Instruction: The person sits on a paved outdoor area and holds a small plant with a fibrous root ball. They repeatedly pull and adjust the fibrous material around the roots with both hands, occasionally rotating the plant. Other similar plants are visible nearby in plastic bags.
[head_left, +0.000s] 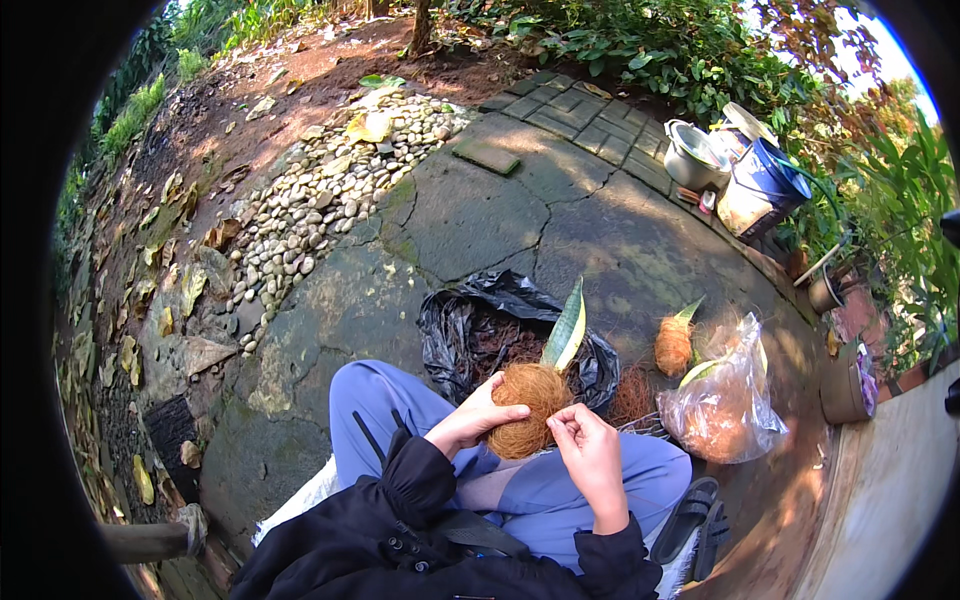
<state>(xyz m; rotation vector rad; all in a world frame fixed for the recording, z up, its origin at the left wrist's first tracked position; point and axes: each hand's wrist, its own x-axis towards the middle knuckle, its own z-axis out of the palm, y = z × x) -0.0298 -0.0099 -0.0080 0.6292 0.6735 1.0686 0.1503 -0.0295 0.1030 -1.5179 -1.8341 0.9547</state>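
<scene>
My left hand (484, 416) cups a round ball of brown coir fibre (529, 409) above my lap, thumb across its front. A snake plant leaf (568, 330), green with a pale yellow margin, sticks up out of the ball. At the ball's right edge, my right hand (589, 450) has thumb and forefinger pinched together on what looks like a thin coir strand, too fine to see clearly. Just beyond the ball lies an opened black plastic bag (450, 337) with dark brown planting material (499, 337) inside.
To the right are a smaller coir-wrapped leaf cutting (673, 346), loose coir (632, 396) and a clear plastic bag (724, 416) holding coir. Black sandals (686, 517) lie by my knee. Buckets (761, 187) stand at the far right; pebbles (322, 202) cover ground at left.
</scene>
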